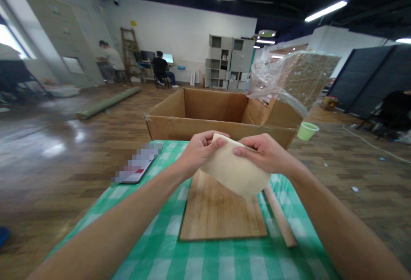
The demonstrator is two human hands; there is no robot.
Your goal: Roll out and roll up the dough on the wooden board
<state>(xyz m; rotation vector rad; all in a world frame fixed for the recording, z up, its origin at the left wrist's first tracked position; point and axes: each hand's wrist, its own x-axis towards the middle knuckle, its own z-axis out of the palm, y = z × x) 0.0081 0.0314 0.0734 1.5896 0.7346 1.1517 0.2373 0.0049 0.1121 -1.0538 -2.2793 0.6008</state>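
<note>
A flat, pale sheet of dough (236,168) hangs from both my hands above a wooden board (221,215). My left hand (204,147) pinches its upper left edge between thumb and fingers. At the upper right edge, my right hand (261,151) grips it the same way, thumb on the near face. The sheet's lower edge droops over the far part of the board. Just right of the board lies a wooden rolling pin (281,220), its far end hidden behind my right hand and the dough.
The board rests on a green-and-white checked tablecloth (154,233). A tablet-like device (138,164), partly blurred, lies at the table's left edge. Beyond the table stands a large open cardboard box (199,123), with a pale green bucket (307,131) to its right. Two people sit farther back.
</note>
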